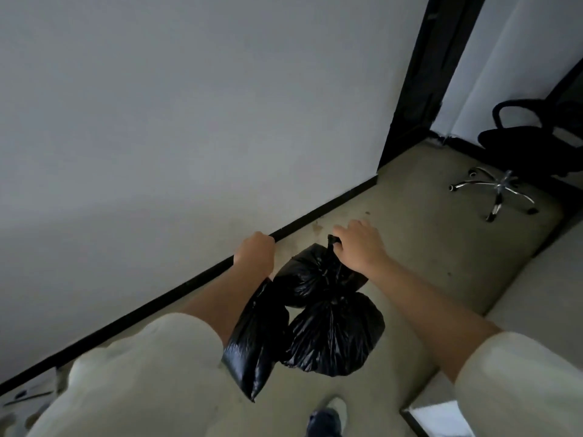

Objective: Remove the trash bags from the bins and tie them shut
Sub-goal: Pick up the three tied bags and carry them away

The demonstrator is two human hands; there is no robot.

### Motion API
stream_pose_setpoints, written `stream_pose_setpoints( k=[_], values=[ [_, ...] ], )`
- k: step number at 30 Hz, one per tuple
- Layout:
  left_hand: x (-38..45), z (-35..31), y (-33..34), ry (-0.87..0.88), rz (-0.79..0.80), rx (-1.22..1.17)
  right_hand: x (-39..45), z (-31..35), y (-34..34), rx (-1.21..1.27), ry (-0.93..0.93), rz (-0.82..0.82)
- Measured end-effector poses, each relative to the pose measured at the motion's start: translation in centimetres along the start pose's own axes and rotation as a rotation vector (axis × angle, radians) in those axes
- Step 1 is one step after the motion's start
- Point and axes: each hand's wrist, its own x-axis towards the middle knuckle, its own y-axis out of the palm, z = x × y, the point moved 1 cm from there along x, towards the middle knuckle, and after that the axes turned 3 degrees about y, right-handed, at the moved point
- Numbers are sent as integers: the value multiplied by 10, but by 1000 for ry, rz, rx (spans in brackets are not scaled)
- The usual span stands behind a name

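Note:
Three black trash bags hang in front of me above the floor. My right hand (359, 244) grips the gathered necks of two tied bags: an upper one (312, 275) and a fuller lower one (337, 335). My left hand (255, 252) is closed in a fist, and a longer, flatter black bag (255, 342) hangs down from under its wrist, next to the other two. No bin is in view.
A white wall (189, 121) with a black baseboard (195, 279) runs diagonally on the left. A black office chair (530, 146) with a chrome star base (498, 190) stands at the back right by a dark door frame (419, 74). My shoe (328, 417) shows on the beige floor.

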Motion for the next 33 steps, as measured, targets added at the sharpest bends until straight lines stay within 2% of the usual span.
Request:
stream_pose_setpoints(
  k=[9, 14, 21, 28, 33],
  values=[
    [230, -60, -41, -56, 73, -116, 218, -113, 11, -21, -2, 74],
    [369, -94, -43, -24, 121, -151, 344, -188, 31, -61, 14, 150],
    [531, -133, -41, -72, 259, -224, 486, -290, 73, -88, 26, 361],
    [657, -174, -16, -275, 336, -253, 610, -365, 131, -101, -139, 500],
    [734, -201, 20, -454, 315, -274, 698, -425, 184, -147, -326, 562]
  ],
)
